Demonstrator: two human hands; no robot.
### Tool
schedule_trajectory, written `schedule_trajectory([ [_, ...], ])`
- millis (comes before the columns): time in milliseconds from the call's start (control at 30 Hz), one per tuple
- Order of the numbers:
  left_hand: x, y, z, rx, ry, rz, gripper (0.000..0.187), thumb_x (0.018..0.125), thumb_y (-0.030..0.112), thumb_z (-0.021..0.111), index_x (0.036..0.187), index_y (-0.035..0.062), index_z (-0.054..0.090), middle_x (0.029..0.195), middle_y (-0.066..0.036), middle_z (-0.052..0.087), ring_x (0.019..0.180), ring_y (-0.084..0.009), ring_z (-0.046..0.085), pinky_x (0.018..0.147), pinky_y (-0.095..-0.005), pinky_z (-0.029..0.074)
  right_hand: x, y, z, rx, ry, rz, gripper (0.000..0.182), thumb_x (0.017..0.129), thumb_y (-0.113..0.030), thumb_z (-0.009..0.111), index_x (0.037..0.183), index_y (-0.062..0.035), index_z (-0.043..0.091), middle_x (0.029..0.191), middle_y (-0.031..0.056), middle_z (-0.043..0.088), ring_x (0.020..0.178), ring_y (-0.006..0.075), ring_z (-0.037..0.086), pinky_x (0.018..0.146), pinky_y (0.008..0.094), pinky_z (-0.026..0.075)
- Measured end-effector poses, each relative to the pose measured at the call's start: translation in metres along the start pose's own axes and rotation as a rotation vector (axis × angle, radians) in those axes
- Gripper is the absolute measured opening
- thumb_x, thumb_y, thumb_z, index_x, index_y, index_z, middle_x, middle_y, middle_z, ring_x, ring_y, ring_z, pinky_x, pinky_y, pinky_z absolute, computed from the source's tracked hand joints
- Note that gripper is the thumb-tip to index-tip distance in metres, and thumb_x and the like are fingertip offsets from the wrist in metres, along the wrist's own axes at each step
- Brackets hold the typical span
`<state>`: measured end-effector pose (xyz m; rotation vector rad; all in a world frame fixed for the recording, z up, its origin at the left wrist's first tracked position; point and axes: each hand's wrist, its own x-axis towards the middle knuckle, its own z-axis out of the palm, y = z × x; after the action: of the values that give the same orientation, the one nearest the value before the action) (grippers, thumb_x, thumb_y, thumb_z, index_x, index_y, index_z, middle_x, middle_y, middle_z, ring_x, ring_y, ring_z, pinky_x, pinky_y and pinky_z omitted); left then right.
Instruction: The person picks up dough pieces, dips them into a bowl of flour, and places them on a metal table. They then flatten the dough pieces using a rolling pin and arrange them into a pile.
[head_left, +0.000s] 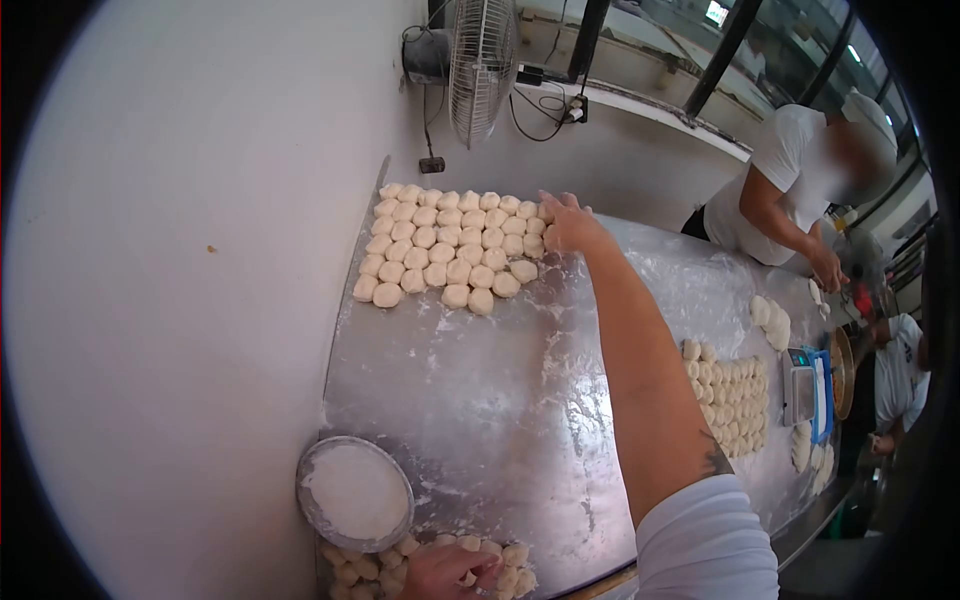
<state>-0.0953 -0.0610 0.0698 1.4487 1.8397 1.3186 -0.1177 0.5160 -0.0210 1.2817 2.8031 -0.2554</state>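
My right arm reaches across the table to a block of round dough balls [440,240] set in close rows. My right hand [572,225] is at the right end of the far rows, its fingers spread beside the end balls; whether it touches one is hard to see. At the bottom edge my left hand [450,573] is curled among a second group of dough balls [515,555], with a bit of pale dough showing between its fingers. Part of that hand is cut off by the frame.
A round pan of flour [357,490] stands by the wall at lower left. The steel table [460,390] is dusted with flour. More dough balls [735,400], a scale [798,390] and a co-worker [780,180] are to the right. A fan [482,70] hangs above.
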Motion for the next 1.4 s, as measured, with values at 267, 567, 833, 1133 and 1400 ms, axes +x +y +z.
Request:
schedule_trajectory([
  [267,0.005,0.009,-0.004,-0.067,0.053,0.004,0.011,0.083,0.007,0.081,0.091,0.0047,0.074,0.069,-0.011,0.065,0.057,-0.0277,0.063,0.052,-0.0384,0.049,-0.014,-0.005,-0.01,0.111,0.107,-0.009,0.053,0.079,-0.02,0.069,0.131,-0.0112,0.066,0.129,0.0206,0.067,0.122,0.0403,0.062,0.109,0.0546,0.046],
  [567,0.005,0.013,-0.015,-0.019,0.097,0.074,0.012,0.08,0.008,0.082,0.089,0.0029,0.076,0.068,-0.007,0.071,0.052,-0.0159,0.064,0.049,-0.0277,0.052,-0.073,0.04,-0.027,1.397,0.159,0.39,0.038,0.092,-0.012,0.06,0.13,-0.0059,0.06,0.114,0.0146,0.068,0.102,0.0273,0.069,0.078,0.0419,0.061],
  [833,0.01,0.017,-0.074,0.147,0.475,0.166,0.004,0.083,0.003,0.07,0.086,0.0008,0.072,0.066,-0.006,0.064,0.053,-0.0124,0.058,0.051,-0.0269,0.048,-0.208,-0.093,-0.075,1.786,-0.405,-0.115,0.052,0.09,-0.009,0.061,0.142,-0.0049,0.053,0.123,0.0113,0.066,0.104,0.022,0.069,0.078,0.0379,0.062],
  [1133,0.01,-0.001,-0.117,-0.04,0.976,0.123,0.012,0.103,0.008,0.065,0.106,-0.0029,0.069,0.078,-0.001,0.064,0.065,-0.0058,0.055,0.059,-0.0232,0.047,-0.346,-0.345,-0.022,0.462,-0.275,-0.82,0.04,0.086,-0.008,0.069,0.126,-0.0053,0.065,0.126,0.0218,0.067,0.11,0.0392,0.07,0.095,0.0469,0.058],
  [1400,0.009,0.006,-0.136,-0.08,0.995,0.114,0.01,0.1,0.006,0.07,0.102,-0.0043,0.071,0.08,0.0,0.067,0.067,-0.0046,0.057,0.058,-0.022,0.046,-0.339,-0.359,0.028,0.321,-0.317,-0.732,0.037,0.086,-0.015,0.07,0.12,-0.0023,0.066,0.119,0.0222,0.07,0.11,0.0403,0.069,0.094,0.0489,0.056],
])
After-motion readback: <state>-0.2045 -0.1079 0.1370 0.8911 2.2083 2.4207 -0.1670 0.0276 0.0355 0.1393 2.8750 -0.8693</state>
